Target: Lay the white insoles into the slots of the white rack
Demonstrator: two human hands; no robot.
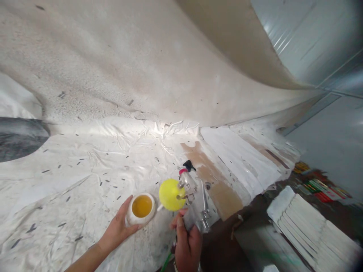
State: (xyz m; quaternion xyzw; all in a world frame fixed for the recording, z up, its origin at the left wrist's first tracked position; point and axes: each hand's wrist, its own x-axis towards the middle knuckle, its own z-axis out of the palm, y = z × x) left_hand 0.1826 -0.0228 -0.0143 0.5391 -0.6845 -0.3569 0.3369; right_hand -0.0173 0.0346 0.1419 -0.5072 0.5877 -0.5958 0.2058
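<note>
My left hand (122, 223) is closed round the side of a small white round container (154, 209), with its thumb along the near side. Amber-yellow liquid (142, 206) shows inside it. In my right hand (187, 241) is a metal spray gun (190, 189), gripped by its handle. A round, bright yellow cup or lid (171, 194) sits on the gun's left side, close to the container. Red marks the gun's far end, near a small black piece (189, 165) on the sheet. A green hose (166, 262) shows below my right hand.
A wrinkled white sheet (93, 158) with dark flecks covers the work surface. Behind it hangs a large pale cloth (147, 56). Brown board (227, 200) and white sheets (241, 158) lie right. A stack of pale panels (314, 230) stands lower right; a dark rounded object (21, 139) is left.
</note>
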